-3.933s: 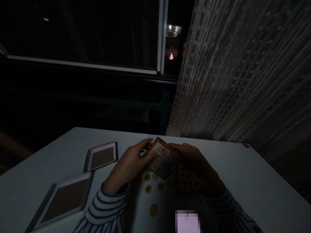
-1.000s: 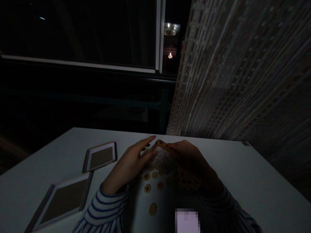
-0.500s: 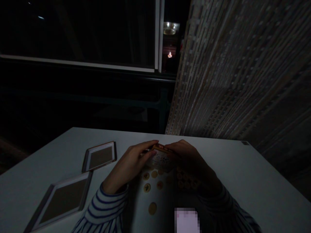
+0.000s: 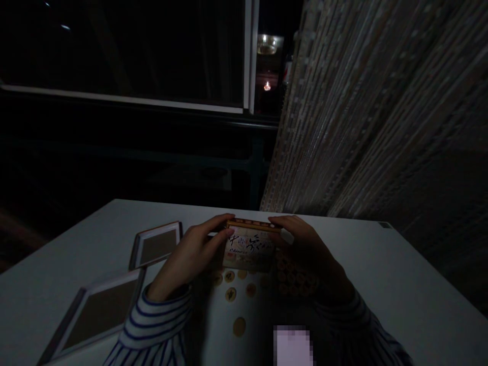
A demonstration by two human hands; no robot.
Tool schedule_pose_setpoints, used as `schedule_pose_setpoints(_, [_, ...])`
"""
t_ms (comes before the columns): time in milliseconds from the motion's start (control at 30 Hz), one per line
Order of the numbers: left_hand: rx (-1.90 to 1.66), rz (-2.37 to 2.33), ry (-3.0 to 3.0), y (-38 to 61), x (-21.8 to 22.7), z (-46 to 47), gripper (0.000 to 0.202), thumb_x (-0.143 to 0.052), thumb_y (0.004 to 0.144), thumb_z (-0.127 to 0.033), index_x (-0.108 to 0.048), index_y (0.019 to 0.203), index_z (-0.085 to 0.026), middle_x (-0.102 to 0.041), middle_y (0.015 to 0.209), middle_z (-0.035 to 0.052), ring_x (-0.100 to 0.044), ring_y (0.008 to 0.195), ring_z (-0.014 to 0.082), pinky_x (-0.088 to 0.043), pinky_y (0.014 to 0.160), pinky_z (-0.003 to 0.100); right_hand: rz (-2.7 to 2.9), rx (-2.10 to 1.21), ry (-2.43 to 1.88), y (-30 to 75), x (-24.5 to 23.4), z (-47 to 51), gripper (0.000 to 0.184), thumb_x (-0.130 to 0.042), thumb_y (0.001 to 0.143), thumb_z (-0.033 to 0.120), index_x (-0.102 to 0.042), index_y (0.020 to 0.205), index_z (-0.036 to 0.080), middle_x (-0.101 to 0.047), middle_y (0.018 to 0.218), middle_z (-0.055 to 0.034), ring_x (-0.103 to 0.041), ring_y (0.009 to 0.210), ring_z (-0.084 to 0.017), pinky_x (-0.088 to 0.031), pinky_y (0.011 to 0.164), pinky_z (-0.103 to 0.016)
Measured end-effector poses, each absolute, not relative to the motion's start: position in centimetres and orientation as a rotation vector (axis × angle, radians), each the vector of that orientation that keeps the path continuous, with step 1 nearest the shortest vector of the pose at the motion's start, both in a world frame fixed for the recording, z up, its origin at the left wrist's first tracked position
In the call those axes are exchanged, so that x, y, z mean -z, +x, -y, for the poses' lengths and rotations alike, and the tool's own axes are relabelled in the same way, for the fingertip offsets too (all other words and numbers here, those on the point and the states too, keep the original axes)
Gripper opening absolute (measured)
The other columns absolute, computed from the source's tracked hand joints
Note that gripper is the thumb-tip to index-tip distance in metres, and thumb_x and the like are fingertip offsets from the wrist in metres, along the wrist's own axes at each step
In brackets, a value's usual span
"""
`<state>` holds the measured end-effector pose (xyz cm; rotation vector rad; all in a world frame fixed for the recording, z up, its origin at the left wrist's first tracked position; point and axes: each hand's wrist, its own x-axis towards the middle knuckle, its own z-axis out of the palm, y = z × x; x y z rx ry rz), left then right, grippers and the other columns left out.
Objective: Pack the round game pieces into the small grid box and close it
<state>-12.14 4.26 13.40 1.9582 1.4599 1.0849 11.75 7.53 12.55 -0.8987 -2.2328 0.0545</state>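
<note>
Between my two hands stands a Chinese chess box [image 4: 249, 249], tilted up, its printed face with large dark characters toward me and an orange-brown edge on top. My left hand [image 4: 198, 249] grips the box's left end, thumb in front and fingers behind. At the opposite end my right hand [image 4: 301, 244] closes on it, with a pale patch at the thumb that I cannot make out. Several round xiangqi pieces [image 4: 230, 294] lie loose on the table below the box. More pieces [image 4: 293, 279] sit in close rows beside my right wrist, partly shaded.
Two shallow open trays or lids [image 4: 158, 245] [image 4: 102, 307] rest on the white table [image 4: 362, 264] at the left. A pixelated pale shape [image 4: 293, 345] shows at the near edge. Behind hang a string curtain [image 4: 343, 101] and a dark window [image 4: 122, 51]. Lighting is dim.
The box has come round so its printed face and long top edge show fully. My left hand has moved left, and the hands are farther apart. The loose pieces mostly stay put.
</note>
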Motion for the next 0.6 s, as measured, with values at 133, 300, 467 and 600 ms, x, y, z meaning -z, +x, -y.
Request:
schedule_pose_setpoints(133, [-1.103,-1.474,1.918,-12.44,-13.29,-4.4,0.041,-0.049,0.08,-0.042,-0.052,0.116,-0.023,-0.062,0.11,0.0018,-0.057,0.1,0.0176,-0.046,0.087,0.028,2.196,-0.075,-0.944,11.69,-12.5,-7.46,0.035,-0.051,0.081,0.027,-0.054,0.113,0.014,-0.062,0.104,-0.0107,-0.057,0.095,-0.02,-0.047,0.08,-0.037])
schedule_pose_setpoints(300, [-1.108,-1.486,1.88,-12.27,-13.64,-4.29,0.043,-0.047,0.08,-0.043,-0.052,0.116,-0.021,-0.061,0.111,0.0035,-0.056,0.101,0.0193,-0.047,0.085,0.031,2.181,-0.201,-1.063,11.65,-12.61,-7.21,0.043,-0.051,0.08,0.03,-0.049,0.12,0.013,-0.064,0.097,-0.0101,-0.06,0.083,-0.018,-0.049,0.072,-0.033])
schedule_pose_setpoints(467, [-1.125,-1.559,1.839,-12.04,-14.07,-4.06,0.043,-0.048,0.078,-0.044,-0.055,0.113,-0.02,-0.065,0.105,0.0045,-0.058,0.099,0.0227,-0.049,0.083,0.035,2.173,-0.294,-1.121,11.45,-13.0,-6.98,0.043,-0.049,0.081,0.031,-0.048,0.12,0.013,-0.066,0.088,-0.0075,-0.061,0.075,-0.017,-0.049,0.068,-0.03])
schedule_pose_setpoints(600, [-1.142,-1.526,1.823,-12.21,-13.7,-4.31,0.046,-0.048,0.078,-0.045,-0.053,0.115,-0.017,-0.064,0.107,0.0066,-0.059,0.097,0.0232,-0.05,0.081,0.036,2.173,-0.313,-1.132,11.38,-13.18,-6.86,0.043,-0.048,0.082,0.032,-0.047,0.121,0.014,-0.066,0.085,-0.0065,-0.061,0.075,-0.017,-0.049,0.068,-0.03])
